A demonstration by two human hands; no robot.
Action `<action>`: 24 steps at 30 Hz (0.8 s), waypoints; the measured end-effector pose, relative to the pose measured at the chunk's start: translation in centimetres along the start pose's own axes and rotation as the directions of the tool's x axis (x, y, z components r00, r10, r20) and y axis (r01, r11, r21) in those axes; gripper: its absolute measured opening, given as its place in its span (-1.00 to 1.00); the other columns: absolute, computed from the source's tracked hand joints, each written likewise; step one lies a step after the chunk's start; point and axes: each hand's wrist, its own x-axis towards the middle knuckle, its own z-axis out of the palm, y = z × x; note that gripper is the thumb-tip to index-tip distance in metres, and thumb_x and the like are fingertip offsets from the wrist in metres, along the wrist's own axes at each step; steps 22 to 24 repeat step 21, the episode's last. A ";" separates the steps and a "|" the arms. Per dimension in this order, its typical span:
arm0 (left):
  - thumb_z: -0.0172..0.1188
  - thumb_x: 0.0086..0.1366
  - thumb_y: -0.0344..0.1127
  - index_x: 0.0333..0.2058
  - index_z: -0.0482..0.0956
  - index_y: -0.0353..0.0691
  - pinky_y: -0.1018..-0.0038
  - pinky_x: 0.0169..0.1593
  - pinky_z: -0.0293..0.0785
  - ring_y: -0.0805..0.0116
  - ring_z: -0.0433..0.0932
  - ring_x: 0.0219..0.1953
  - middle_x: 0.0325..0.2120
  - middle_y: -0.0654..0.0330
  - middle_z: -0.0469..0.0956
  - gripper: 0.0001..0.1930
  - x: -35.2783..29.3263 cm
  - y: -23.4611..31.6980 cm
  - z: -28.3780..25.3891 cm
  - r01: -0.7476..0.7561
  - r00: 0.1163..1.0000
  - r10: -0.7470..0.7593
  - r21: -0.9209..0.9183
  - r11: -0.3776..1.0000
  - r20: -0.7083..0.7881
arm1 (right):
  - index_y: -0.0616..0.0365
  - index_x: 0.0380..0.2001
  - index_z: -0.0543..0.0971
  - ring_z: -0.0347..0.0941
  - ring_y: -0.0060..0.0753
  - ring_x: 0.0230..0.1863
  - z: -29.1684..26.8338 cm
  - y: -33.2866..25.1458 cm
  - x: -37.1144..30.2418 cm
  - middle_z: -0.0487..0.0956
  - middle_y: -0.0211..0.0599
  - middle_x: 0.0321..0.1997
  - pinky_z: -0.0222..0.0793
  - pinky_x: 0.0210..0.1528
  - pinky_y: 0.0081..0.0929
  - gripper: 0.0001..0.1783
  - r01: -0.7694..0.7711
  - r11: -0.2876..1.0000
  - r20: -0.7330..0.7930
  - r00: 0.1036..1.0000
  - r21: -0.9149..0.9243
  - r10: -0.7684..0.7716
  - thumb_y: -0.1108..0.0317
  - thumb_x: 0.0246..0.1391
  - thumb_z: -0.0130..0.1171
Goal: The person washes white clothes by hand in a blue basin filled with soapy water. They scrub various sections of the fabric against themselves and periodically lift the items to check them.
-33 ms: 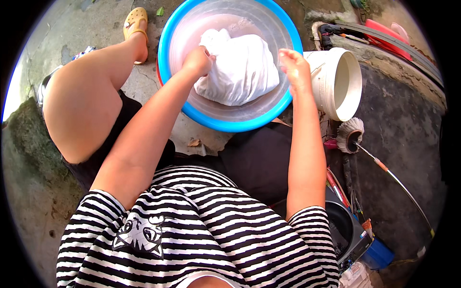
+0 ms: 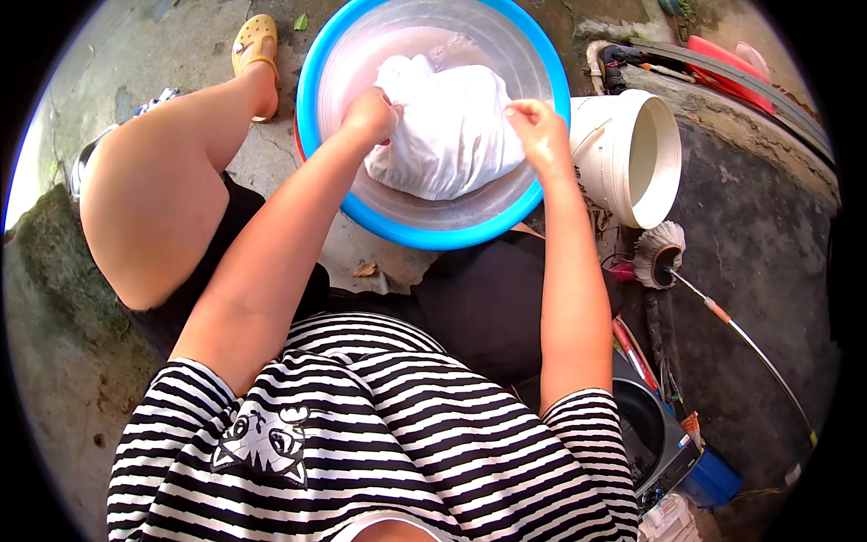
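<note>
A bunched white cloth garment [image 2: 456, 135] lies in a wide basin [image 2: 433, 237] with a bright blue rim. It is wet-looking and puffed up, with a gathered edge toward me. My left hand [image 2: 370, 117] is closed on the garment's upper left side, knuckles up. At the garment's right edge is my right hand [image 2: 542, 134], its fingers bent and partly apart, the fingertips close against the fabric. Whether they touch it is hard to make out. Cloudy water with some foam shows behind the garment.
Right of the basin a white bucket [image 2: 623, 158] lies tipped on its side. Nearer me are a round brush [image 2: 659, 255] with a long handle, a black appliance [image 2: 646, 425] and a blue container [image 2: 712, 477]. Red plastic items [image 2: 731, 72] sit at the far right.
My right hand has moved left from the basin's right side to the garment's right edge. My left hand keeps its hold, and the garment has hardly shifted.
</note>
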 end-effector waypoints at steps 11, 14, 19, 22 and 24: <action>0.02 0.18 -0.35 -0.21 0.37 -0.39 0.30 -0.39 0.52 0.08 0.53 -0.31 -0.38 0.00 0.47 -0.75 -1.0 1.2 -1.0 0.178 0.975 -0.208 -0.281 0.943 -0.080 | 0.12 -0.43 0.42 0.40 -0.16 -0.29 8.7 -1.8 -8.2 0.40 -0.22 -0.38 0.37 -0.37 -0.30 -0.65 0.430 0.602 0.327 0.903 -0.673 -0.279 0.18 -0.29 0.27; 0.09 0.12 -0.29 -0.26 0.41 -0.42 0.28 -0.29 0.46 0.05 0.52 -0.27 -0.37 -0.06 0.51 -0.70 -1.0 0.9 -1.5 -0.030 0.982 0.047 0.091 0.995 -0.183 | 0.12 -0.40 0.40 0.36 -0.14 -0.28 10.2 -0.3 -8.1 0.36 -0.22 -0.38 0.37 -0.35 -0.29 -0.64 0.409 0.482 0.285 0.907 -0.775 -0.310 0.28 -0.33 0.26; 0.15 -0.01 -0.18 -0.32 0.54 -0.31 0.28 -0.12 0.39 0.07 0.51 -0.22 -0.36 -0.09 0.54 -0.67 -1.7 7.1 -4.5 -0.397 0.854 0.492 0.399 0.827 -0.170 | 0.08 -0.39 0.41 0.36 -0.12 -0.25 9.1 -0.7 -7.8 0.40 -0.22 -0.35 0.33 -0.29 -0.22 -0.72 0.515 0.629 0.329 0.857 -0.582 -0.397 0.43 -0.32 0.13; 0.15 0.03 -0.14 -0.31 0.55 -0.28 0.29 -0.12 0.40 0.09 0.52 -0.25 -0.37 -0.06 0.54 -0.67 -1.2 9.5 -8.5 -0.323 0.877 0.462 0.554 0.768 -0.130 | 0.08 -0.30 0.37 0.35 -0.10 -0.21 8.4 -1.2 -8.0 0.39 -0.21 -0.30 0.34 -0.24 -0.22 -0.60 0.482 0.586 0.393 0.875 -0.651 -0.283 0.42 -0.33 0.21; 0.15 0.03 -0.14 -0.31 0.55 -0.28 0.29 -0.12 0.40 0.09 0.52 -0.25 -0.37 -0.06 0.54 -0.67 -1.2 9.5 -8.5 -0.323 0.877 0.462 0.554 0.768 -0.130 | 0.08 -0.30 0.37 0.35 -0.10 -0.21 8.4 -1.2 -8.0 0.39 -0.21 -0.30 0.34 -0.24 -0.22 -0.60 0.482 0.586 0.393 0.875 -0.651 -0.283 0.42 -0.33 0.21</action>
